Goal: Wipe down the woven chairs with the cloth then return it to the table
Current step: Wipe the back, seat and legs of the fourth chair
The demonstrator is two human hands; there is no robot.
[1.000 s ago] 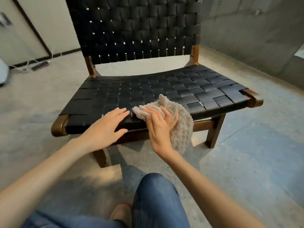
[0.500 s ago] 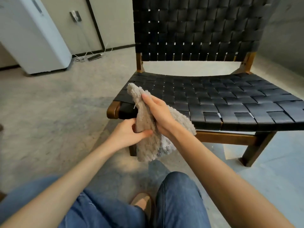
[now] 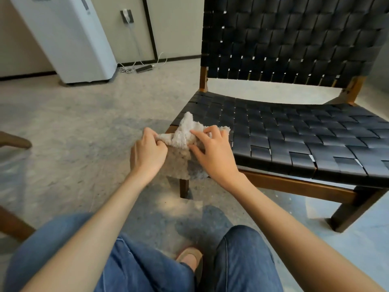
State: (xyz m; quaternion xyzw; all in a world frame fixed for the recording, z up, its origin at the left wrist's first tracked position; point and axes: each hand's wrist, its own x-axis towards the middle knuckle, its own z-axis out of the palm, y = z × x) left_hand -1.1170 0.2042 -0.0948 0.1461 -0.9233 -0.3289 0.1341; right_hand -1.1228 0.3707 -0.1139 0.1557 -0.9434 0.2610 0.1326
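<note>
Since the cloth (image 3: 185, 142) is a soft, shaggy beige rag that looks light and limp, I judge it best taken by bunching its top edge. It hangs just before the front corner of the chair (image 3: 294, 133), between both hands. My left hand (image 3: 147, 154) has a pinching grip on 1 corner; my right hand (image 3: 214, 157) pinches the fold beside it. Flat, smooth black straps weave the seat over a brown wooden frame (image 3: 294, 186).
</note>
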